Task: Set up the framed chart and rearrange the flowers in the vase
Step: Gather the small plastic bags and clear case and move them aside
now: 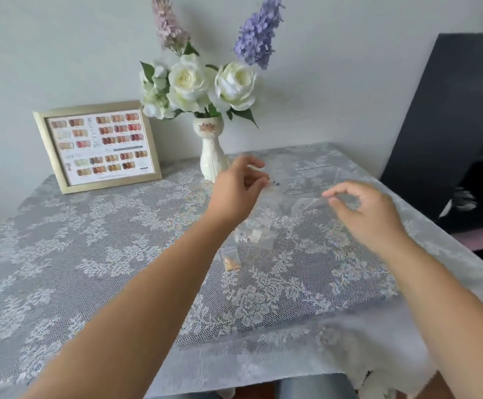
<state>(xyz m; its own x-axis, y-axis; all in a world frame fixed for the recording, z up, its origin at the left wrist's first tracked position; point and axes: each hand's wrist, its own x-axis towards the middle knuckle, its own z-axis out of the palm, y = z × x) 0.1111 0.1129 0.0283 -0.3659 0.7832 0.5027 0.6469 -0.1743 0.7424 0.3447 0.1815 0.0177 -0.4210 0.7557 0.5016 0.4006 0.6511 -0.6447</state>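
Observation:
The framed chart (99, 145), a gold frame with rows of colour swatches, stands upright against the wall at the back left of the table. To its right a white cat-shaped vase (212, 156) holds white roses (205, 82), a pink flower spike (168, 24) and a purple flower spike (259, 33). My left hand (238, 187) hovers just right of the vase's base, fingers pinched. My right hand (369, 211) is further right, also pinched. A blurred clear plastic bag (295, 194) appears stretched between the two hands.
A grey lace tablecloth (90, 254) covers the table. Small clear packets (256, 236) and a tiny bag with orange contents (230, 257) lie below my hands. A black board (450, 125) leans at the right beyond the table edge.

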